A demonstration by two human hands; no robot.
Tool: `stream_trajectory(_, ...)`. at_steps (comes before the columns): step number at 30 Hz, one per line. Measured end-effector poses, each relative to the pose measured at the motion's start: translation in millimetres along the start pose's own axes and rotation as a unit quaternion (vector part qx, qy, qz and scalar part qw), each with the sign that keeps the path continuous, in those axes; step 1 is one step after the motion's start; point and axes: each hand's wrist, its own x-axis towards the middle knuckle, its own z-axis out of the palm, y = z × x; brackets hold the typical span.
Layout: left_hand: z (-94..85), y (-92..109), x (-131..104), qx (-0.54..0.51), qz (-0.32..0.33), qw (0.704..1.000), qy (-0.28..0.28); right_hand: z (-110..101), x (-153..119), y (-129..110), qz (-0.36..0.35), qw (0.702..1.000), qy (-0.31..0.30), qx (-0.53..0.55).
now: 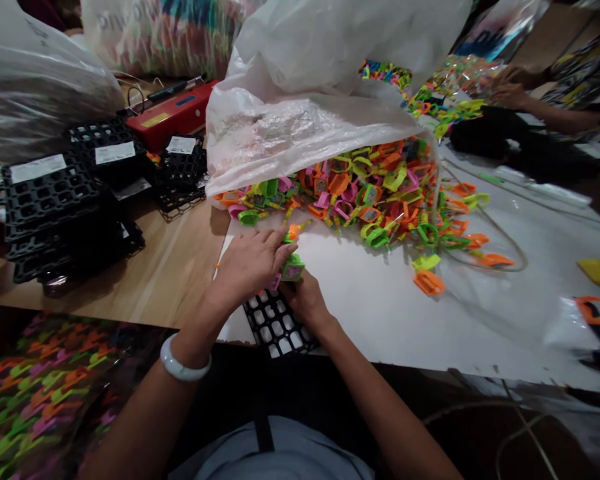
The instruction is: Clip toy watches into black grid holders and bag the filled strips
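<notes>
Over the far end of a black cell tray [275, 325], my left hand [254, 263] is closed around small bright plastic toy watches. An orange piece [293, 232] and a green square-faced toy watch [293, 268] show at its fingertips, with a bit of pink below. My right hand [307, 301] is curled at the tray's right side, close under the green piece. Its fingertips are hidden, so what it grips is unclear. White shows through the tray's cells. Beyond the hands, a heap of orange, green, pink and yellow toy watches [360, 190] spills from a white plastic bag [300, 133].
Stacked black trays [50, 200] with white labels stand at left, near a red box-shaped device [175, 113]. Loose pieces [429, 283] lie right of the heap. A cord [515, 250] crosses the white tabletop [380, 320]. Another person's hand [510, 90] is at far right.
</notes>
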Motion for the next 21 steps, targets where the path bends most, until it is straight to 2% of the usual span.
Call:
stream_trajectory(4, -0.3, 2, -1, 0.004, -0.005, 1.0, 0.016, 6, -2, -11, -0.042, 0.997, -0.005, -0.063)
stream_trajectory(8, 1.9, 2, -2, 0.024, -0.004, 0.999, 0.025, 8, -5, -13, -0.031, 0.998, 0.004, -0.055)
stream_trajectory(11, 1.7, 3, -3, 0.031, 0.016, 0.999, 0.02, 8, -2, -10, -0.039, 0.998, -0.015, -0.046)
stream_trajectory(14, -0.2, 5, -5, 0.044, 0.022, 0.999, 0.023, 1, 1, -2, -0.064, 0.995, -0.073, -0.026)
stream_trajectory(16, -1.2, 6, -6, 0.051, 0.022, 0.998, 0.018, -13, 2, 8, -0.078, 0.993, -0.086, -0.002)
stream_trajectory(18, -1.6, 6, -7, 0.055, 0.023, 0.998, 0.016, -42, 9, 22, -0.082, 0.997, -0.007, -0.008)
stream_trajectory(19, -1.7, 6, -7, 0.056, 0.025, 0.998, 0.018, -62, 16, 31, -0.074, 0.995, 0.065, -0.033)
stream_trajectory(21, -1.5, 6, -7, 0.059, 0.028, 0.998, 0.023, -106, 38, 51, -0.035, 0.967, 0.215, -0.135)
